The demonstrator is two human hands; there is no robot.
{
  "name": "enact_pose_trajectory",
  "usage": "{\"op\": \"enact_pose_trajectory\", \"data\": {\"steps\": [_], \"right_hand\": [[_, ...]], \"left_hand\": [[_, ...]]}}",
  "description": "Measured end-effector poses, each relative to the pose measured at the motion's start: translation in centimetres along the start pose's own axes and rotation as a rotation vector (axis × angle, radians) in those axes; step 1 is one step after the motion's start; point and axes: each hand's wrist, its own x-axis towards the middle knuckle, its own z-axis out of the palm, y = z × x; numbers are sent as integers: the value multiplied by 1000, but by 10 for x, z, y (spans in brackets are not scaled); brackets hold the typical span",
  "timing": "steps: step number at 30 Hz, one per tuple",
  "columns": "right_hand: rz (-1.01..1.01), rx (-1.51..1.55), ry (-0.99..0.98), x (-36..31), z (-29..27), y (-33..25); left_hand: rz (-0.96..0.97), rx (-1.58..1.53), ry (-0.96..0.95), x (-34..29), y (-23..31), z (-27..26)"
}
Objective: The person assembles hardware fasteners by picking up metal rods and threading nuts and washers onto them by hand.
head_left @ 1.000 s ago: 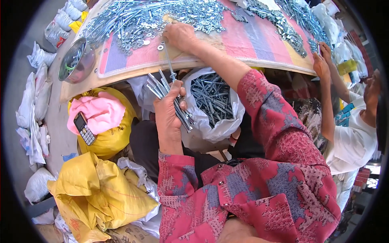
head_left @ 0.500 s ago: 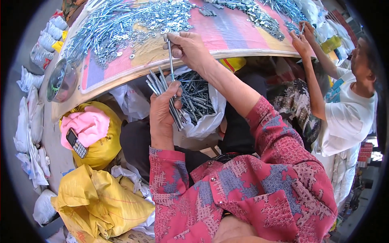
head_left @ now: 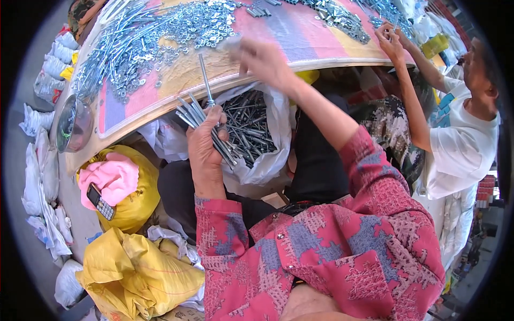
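Here, the left hand (head_left: 206, 147) is clamping a fanned bundle of long silver metal bolts (head_left: 206, 120) over an open white plastic bag of bolts (head_left: 257, 134), likely so strays drop in. The blurred right hand (head_left: 265, 61), grip unclear, is reaching to twelve o'clock over the striped cloth-covered table (head_left: 300, 37); a co-worker's hand (head_left: 390, 40) is sorting at two o'clock.

The scene is viewed from one head-worn fisheye camera, aimed steeply down and forward, close over the hands and lap, with the table (head_left: 332, 51) curving across the top.
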Motion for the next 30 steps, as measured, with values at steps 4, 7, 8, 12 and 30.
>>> {"op": "enact_pose_trajectory", "data": {"steps": [4, 7, 8, 12, 30], "right_hand": [[-109, -425, 381, 73, -13, 72], [-79, -655, 250, 89, -8, 83], [-43, -662, 245, 92, -8, 85], [-71, -393, 178, 86, -18, 84], [-60, -223, -593, 63, -60, -31]], "left_hand": [[-88, 14, -78, 0, -6, 12], [-99, 29, -85, 2, -7, 15], [-96, 49, -57, 1, -6, 18], [-75, 105, -20, 6, -10, 19], [-65, 106, -196, 10, -11, 17]]}}
